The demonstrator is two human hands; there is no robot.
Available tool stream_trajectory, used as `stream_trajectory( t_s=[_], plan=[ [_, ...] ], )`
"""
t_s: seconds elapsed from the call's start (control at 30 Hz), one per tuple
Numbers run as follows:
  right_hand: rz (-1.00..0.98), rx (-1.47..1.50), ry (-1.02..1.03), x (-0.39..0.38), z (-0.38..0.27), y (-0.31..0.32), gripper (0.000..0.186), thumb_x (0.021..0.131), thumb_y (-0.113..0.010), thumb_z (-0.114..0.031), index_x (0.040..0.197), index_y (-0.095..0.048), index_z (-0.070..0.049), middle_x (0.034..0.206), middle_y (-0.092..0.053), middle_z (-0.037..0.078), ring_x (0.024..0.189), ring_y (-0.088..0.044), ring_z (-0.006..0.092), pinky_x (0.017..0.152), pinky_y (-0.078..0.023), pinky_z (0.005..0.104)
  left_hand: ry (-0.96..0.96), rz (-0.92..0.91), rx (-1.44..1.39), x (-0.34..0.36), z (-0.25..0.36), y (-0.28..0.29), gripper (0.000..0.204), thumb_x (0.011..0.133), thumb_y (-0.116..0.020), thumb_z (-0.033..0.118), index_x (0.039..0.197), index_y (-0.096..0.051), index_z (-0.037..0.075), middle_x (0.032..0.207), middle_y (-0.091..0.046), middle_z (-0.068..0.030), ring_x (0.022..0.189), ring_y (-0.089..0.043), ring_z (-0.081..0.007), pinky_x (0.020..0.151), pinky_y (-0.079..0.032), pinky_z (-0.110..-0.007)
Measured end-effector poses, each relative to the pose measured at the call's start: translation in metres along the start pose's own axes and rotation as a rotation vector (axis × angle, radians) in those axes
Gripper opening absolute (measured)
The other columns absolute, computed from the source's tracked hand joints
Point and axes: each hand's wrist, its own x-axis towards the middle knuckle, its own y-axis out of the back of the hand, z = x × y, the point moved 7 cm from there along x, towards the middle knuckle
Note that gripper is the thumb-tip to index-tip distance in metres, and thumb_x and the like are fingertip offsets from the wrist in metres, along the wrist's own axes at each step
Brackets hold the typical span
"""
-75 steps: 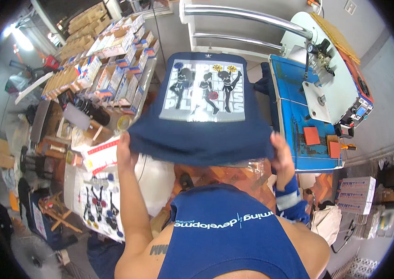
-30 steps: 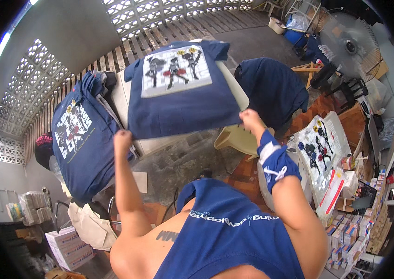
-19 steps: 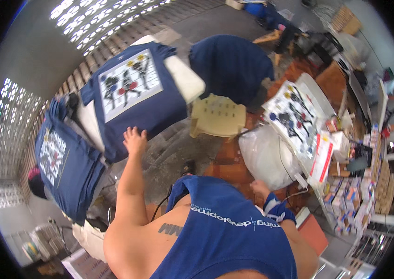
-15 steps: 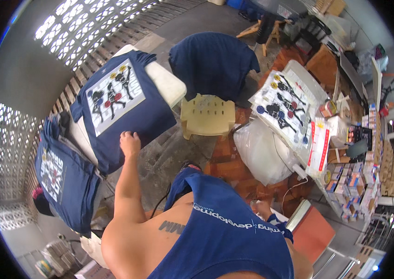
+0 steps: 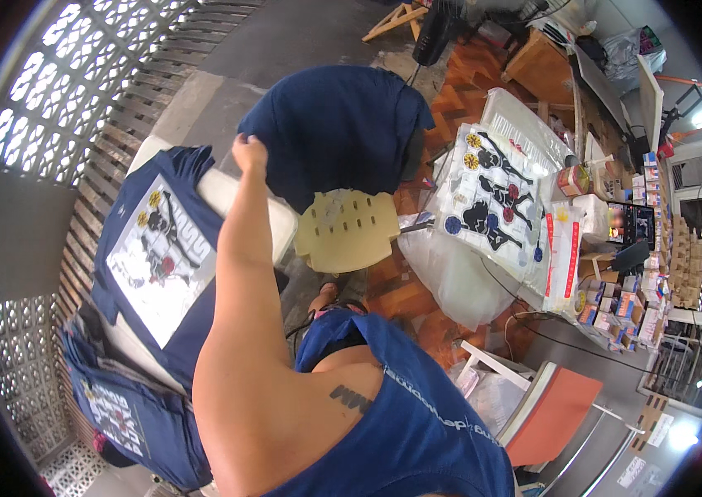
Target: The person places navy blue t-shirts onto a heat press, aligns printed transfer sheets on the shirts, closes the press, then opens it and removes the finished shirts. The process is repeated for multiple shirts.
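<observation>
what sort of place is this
Probably a small shirt-printing workshop: a navy shirt bears a print of figures, a sheet shows similar figures, and more navy shirts are piled nearby.

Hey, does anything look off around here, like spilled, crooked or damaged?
Nothing looks spilled or plainly damaged, and the printed navy shirt lies spread out. The one untidy bit is the clear plastic between the pale yellow stool and the printed sheet: it's bunched and crumpled, as if loosely left there.
</observation>
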Motion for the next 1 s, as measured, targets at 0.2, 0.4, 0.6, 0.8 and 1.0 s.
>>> stream_trajectory(
  t_s=[0.2,0.4,0.6,0.8,1.0],
  plan=[
    [0.016,0.031,0.006,-0.011,-0.072,-0.025,0.023,0.089,-0.071,-0.022,0.104,-0.076,-0.005,0.104,-0.076,0.017,0.099,-0.073,0.0354,0.086,-0.057,0.0443,0.512,-0.057,-0.069,0.042,-0.043,0.0,0.061,0.089,-0.082,0.026,0.138,-0.061,-0.003,0.139,-0.066,-0.0195,0.124,-0.065,-0.0269,0.107,-0.048,-0.042],
    [0.011,-0.045,0.177,-0.006,-0.147,-0.029,0.025,0.093,-0.07,-0.023,0.107,-0.075,-0.003,0.108,-0.076,0.018,0.104,-0.073,0.0345,0.09,-0.056,0.0429,0.503,-0.371,-1.055,0.009,0.033,-0.018,0.02,0.096,-0.07,0.015,0.115,-0.07,0.007,0.114,-0.075,-0.0077,0.106,-0.07,-0.0211,0.099,-0.052,-0.038],
    [0.153,0.016,0.394,-0.016,-0.327,0.035,0.039,0.102,-0.066,-0.03,0.128,-0.068,-0.001,0.121,-0.073,0.012,0.112,-0.069,0.0287,0.097,-0.054,0.0421,0.025,-0.947,-1.046,-0.076,0.246,-0.036,0.019,0.084,-0.069,-0.002,0.099,-0.072,0.009,0.114,-0.073,-0.0048,0.097,-0.068,-0.0162,0.099,-0.052,-0.035],
    [-0.372,1.227,0.675,-0.112,-0.513,0.122,0.036,0.104,-0.061,-0.031,0.119,-0.066,0.001,0.116,-0.069,0.013,0.105,-0.066,0.0255,0.096,-0.051,0.0365,-0.81,-2.623,-0.476,-0.341,0.36,0.069,0.019,0.091,-0.079,0.015,0.104,-0.073,0.003,0.121,-0.074,-0.023,0.113,-0.073,-0.0277,0.094,-0.058,-0.037],
    [-1.233,0.155,1.537,-0.304,-0.525,0.068,0.027,0.097,-0.071,-0.016,0.116,-0.068,0.003,0.106,-0.072,0.012,0.107,-0.066,0.0239,0.098,-0.05,0.0351,-0.761,-2.152,-1.084,-0.353,0.395,0.034,0.051,0.097,-0.073,0.03,0.129,-0.066,-0.008,0.133,-0.066,-0.028,0.118,-0.068,-0.0407,0.11,-0.046,-0.054]
  ],
)
